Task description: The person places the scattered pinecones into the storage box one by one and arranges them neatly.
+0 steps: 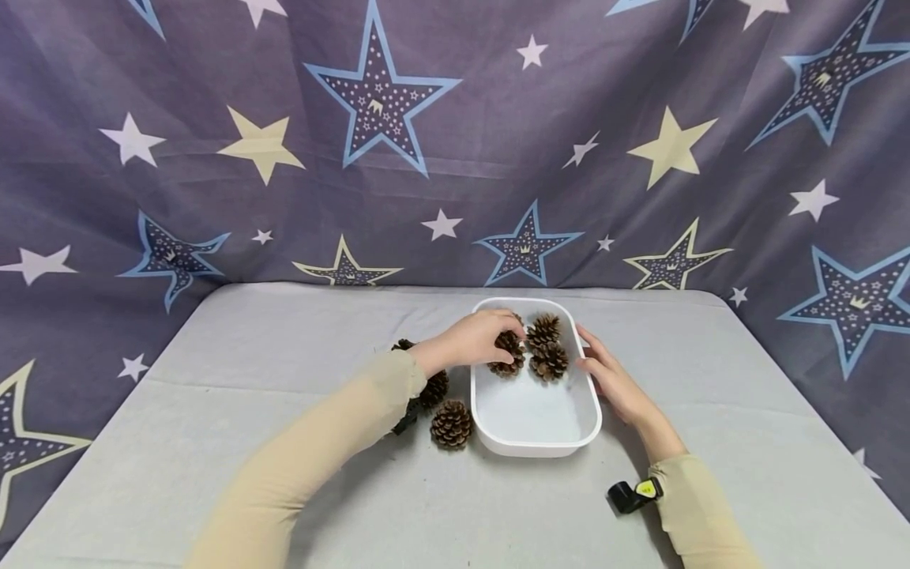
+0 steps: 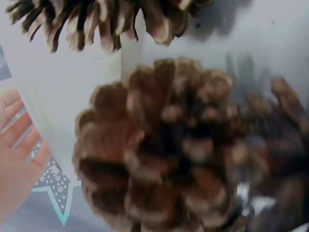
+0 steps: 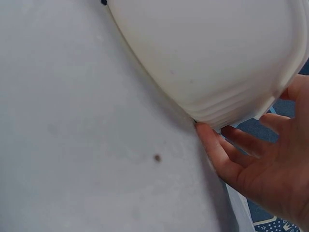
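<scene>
My left hand (image 1: 479, 338) reaches over the left rim of a white plastic tub (image 1: 529, 427). Its thumb and fingers curve round a brown pine cone (image 1: 507, 359) inside. Beside that cone sit two more, an upper pine cone (image 1: 545, 328) and a lower pine cone (image 1: 550, 362); the hand mostly hides another behind it. My right hand (image 1: 617, 383) rests against the tub's outer right side with fairly straight fingers. In the right wrist view, fingertips (image 3: 205, 133) touch the tub's white outer wall (image 3: 212, 53) near its base.
On the grey cloth-covered table (image 1: 569, 514), a pine cone (image 1: 451, 425) stands left of the tub, with another pine cone (image 1: 434, 390) partly behind my left wrist. Close-up pine cones (image 2: 159, 145) fill the left wrist view. A star-patterned curtain (image 1: 441, 190) hangs behind.
</scene>
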{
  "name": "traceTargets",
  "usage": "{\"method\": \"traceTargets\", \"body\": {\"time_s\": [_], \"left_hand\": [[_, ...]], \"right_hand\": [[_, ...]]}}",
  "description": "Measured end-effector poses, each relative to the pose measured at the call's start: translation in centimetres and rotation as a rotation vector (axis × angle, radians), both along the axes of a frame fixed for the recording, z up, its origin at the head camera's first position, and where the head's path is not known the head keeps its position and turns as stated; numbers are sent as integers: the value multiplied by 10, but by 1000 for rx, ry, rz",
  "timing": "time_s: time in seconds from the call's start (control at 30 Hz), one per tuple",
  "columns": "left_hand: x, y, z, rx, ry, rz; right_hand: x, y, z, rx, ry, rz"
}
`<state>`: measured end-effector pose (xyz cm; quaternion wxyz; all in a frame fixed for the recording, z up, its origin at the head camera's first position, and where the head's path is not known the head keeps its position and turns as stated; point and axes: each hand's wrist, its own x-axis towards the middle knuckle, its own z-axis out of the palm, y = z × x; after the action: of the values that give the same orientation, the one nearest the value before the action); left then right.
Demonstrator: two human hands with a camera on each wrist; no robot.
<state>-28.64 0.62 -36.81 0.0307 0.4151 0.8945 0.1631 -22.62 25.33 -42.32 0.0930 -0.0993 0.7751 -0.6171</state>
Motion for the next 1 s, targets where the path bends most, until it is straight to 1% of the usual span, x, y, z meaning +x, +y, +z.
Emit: {"method": "traceTargets", "body": {"time_s": [0.23,0.3,0.47,0.57,0.73,0.9,1.0], "left_hand": [[1,-14,13,39,15,15],[-1,-19,16,67,20,23],[-5,-36,20,146,-4,58],[-7,-46,21,163,-3,74],[-10,-64,22,178,18,102],[-9,-85,20,185,5,163],[-8,-97,18,186,2,172]], "right_hand": [[1,-1,1,1,-4,0],[1,0,1,4,-4,-1],[1,0,2,6,-4,1],[1,-1,2,7,-3,2],[1,-1,2,11,0,0],[0,-1,2,12,2,0],[0,-2,2,15,2,1]]}}
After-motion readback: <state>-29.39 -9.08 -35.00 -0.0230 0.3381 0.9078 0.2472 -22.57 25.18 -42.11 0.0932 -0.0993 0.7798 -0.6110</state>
